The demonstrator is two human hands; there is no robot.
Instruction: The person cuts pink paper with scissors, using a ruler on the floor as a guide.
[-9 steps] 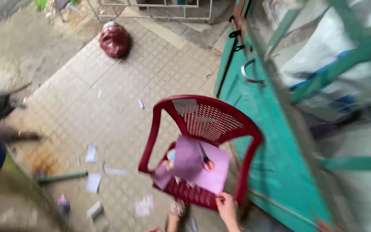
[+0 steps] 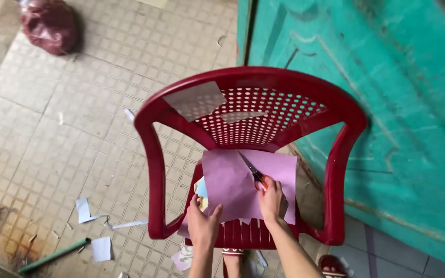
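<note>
The handles of the scissors (image 2: 253, 172) lay concealed inside the grip of the right hand (image 2: 272, 200); only the blades and a trace of orange showed. The purple paper (image 2: 233, 183) covered most of the seat of the red chair (image 2: 248, 82), and the coloured sheets (image 2: 201, 191) beneath it showed only at its left edge. Both forearms were cut off by the lower edge. The sandalled feet (image 2: 330, 265) below the chair were partly cropped. The dark red bag (image 2: 47, 25) was cut by the top edge.
</note>
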